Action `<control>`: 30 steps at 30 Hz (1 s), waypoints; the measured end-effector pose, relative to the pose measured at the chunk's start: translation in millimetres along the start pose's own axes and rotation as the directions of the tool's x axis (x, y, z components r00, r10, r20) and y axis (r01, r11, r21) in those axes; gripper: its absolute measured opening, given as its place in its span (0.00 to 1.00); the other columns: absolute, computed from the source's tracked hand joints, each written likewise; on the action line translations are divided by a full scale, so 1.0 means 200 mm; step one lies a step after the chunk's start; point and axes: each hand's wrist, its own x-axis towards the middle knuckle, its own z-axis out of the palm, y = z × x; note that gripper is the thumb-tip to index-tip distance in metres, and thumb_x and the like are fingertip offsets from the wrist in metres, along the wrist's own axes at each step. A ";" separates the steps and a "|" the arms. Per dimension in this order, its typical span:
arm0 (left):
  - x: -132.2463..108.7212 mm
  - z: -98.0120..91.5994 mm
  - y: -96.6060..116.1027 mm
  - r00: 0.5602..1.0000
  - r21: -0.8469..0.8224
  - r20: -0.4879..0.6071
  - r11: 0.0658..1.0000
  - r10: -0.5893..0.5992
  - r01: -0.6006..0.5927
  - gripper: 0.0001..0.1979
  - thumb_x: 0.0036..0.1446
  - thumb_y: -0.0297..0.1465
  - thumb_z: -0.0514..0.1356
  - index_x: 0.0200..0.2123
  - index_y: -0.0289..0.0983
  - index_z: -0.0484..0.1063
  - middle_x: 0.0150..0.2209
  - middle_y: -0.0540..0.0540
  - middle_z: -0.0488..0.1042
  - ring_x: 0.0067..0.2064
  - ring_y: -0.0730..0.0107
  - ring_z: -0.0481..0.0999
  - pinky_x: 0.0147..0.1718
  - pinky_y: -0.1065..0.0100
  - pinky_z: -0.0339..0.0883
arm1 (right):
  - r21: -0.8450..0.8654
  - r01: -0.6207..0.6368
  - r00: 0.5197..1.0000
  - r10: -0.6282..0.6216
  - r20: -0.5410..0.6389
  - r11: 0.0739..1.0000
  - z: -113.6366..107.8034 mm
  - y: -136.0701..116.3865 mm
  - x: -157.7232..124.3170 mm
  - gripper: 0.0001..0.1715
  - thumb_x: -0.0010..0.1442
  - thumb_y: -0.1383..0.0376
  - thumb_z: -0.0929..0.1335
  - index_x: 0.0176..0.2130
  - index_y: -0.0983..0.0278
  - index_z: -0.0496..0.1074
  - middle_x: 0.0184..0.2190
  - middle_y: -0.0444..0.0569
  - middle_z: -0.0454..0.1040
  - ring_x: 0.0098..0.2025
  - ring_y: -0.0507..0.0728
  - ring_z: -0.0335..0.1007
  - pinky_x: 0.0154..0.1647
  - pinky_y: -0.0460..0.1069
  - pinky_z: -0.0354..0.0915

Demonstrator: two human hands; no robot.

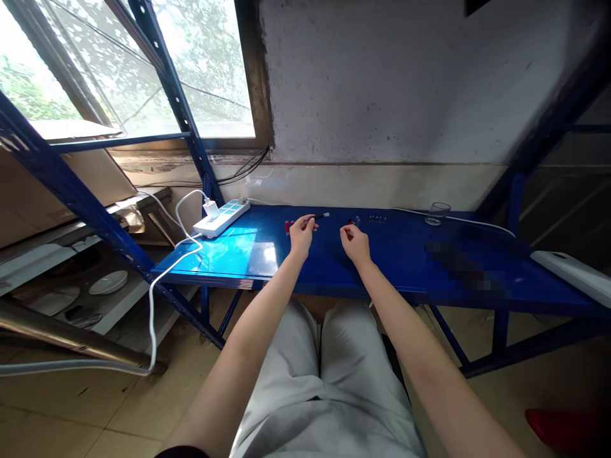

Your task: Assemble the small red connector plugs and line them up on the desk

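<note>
My left hand (302, 235) is closed in a pinch on a slim black pen-like stick (321, 216) with a pale, clear-looking end that points right. Just left of its fingers, small red-and-dark pieces (287, 227) stand or lie on the blue table (329, 254). To the right, my right hand (356, 243) has its fingers curled together above the table. A small red and dark bit (351, 222) shows at its fingertips; what it is, I cannot make out. Beyond that hand, several tiny pale pieces (378, 219) form a row.
A white power strip (222, 218) with a plugged-in charger lies at the table's left end, its cable (151, 305) hanging over the edge. A clear glass (438, 214) stands at the back right. A white object (573, 273) lies at the right end. Blue posts flank the table.
</note>
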 end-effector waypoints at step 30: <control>-0.16 -0.02 0.01 0.947 0.044 0.317 0.998 -0.055 0.043 0.16 0.52 0.37 0.58 0.43 0.38 0.73 0.35 0.43 0.75 0.35 0.70 0.73 0.34 0.69 0.65 | 0.032 0.022 0.997 -0.024 0.075 0.999 -0.01 -0.06 -0.02 0.30 0.61 0.44 0.48 0.25 0.60 0.59 0.18 0.45 0.62 0.20 0.52 0.59 0.23 0.47 0.52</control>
